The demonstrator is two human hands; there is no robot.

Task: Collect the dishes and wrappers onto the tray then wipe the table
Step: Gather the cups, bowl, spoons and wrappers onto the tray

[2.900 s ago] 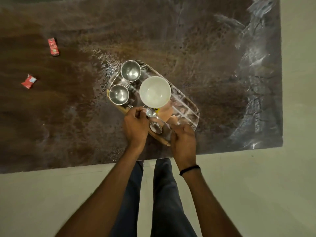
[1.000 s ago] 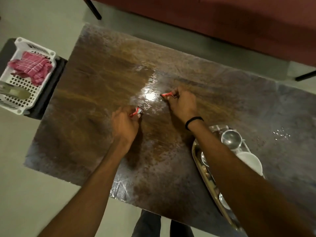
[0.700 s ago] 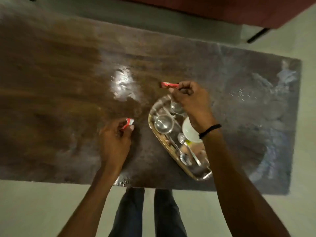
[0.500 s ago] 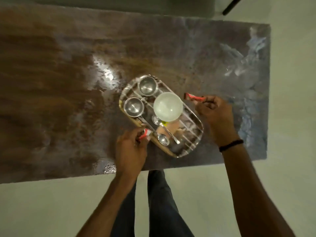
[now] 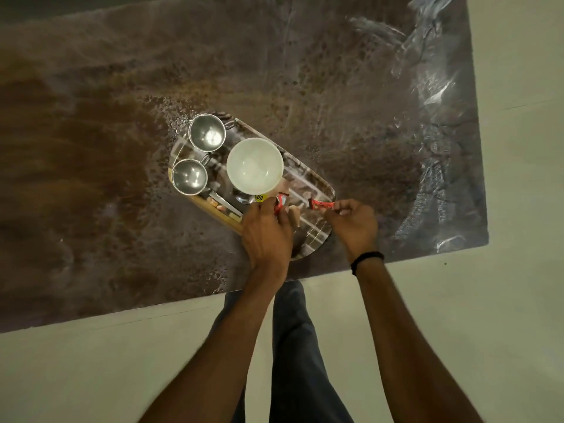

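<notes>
Steel tray (image 5: 317, 186) lay on dark marbled worktop (image 5: 91, 178), carrying two steel cups (image 5: 207, 132), white bowl (image 5: 254, 165), spoon (image 5: 242, 196), left hand (image 5: 267, 235) grip pinched red wrapper (image 5: 280, 201) over tray, right hand (image 5: 354, 222) grip pinched second red wrapper (image 5: 322, 205) at tray's edge.

Both bare forearms reach forward from the bottom of the view, roughly parallel, the left arm angled slightly inward. The left hand (image 5: 268, 233) is seen back up, knuckles toward the camera, its fingers curled down and pinched together at the tips (the thumb seems tucked beneath, though the hand's own back hides it). The right hand (image 5: 354, 222) sits just beside it and apart, turned a little to the left, thumb and forefinger pressed together, the other fingers folded loosely. A dark band circles the right wrist
</notes>
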